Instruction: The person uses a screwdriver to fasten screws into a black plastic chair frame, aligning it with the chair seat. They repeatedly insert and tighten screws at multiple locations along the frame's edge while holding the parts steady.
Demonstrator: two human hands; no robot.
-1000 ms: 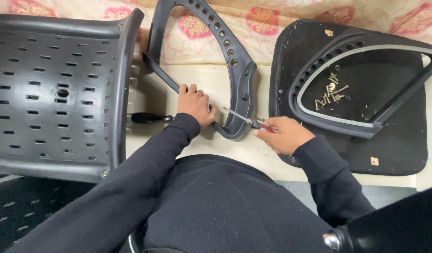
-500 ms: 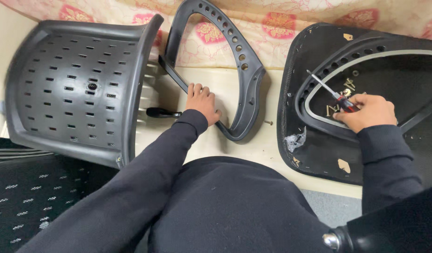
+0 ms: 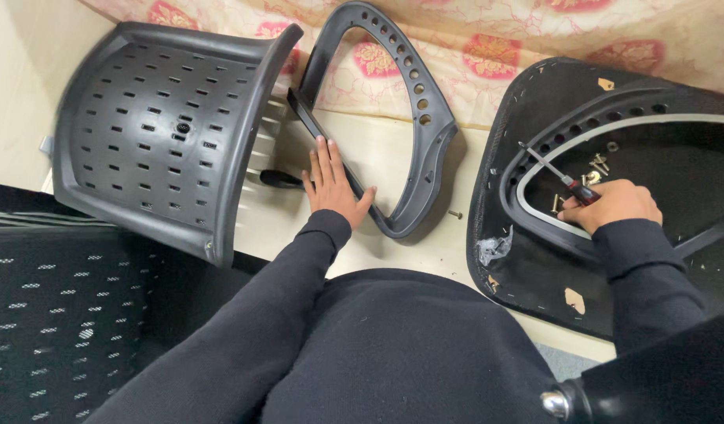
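**Hands on the frame and the screwdriver**

The left hand [image 3: 334,188] lies flat and open, fingers spread, palm down on the lower left bar of a dark grey plastic loop frame [image 3: 424,149] pierced with a row of round holes; it grips nothing. The right hand [image 3: 613,206] is closed around the red-and-black handle of a screwdriver [image 3: 554,173], whose thin shaft angles up and to the left (its tip sits over the inner rim of the part below). That hand rests inside a large black seat pan [image 3: 527,259], which lies well to the right of the loop frame, and a small heap of loose screws [image 3: 593,166] sits just beside the knuckles. One single screw [image 3: 455,213] lies on the pale worktop [image 3: 393,157] between frame and pan. Just left of the left hand a black knob [image 3: 277,179] pokes out from under a perforated grey chair back [image 3: 165,133], tilted on its side. A floral cloth [image 3: 534,47] runs along the far edge.
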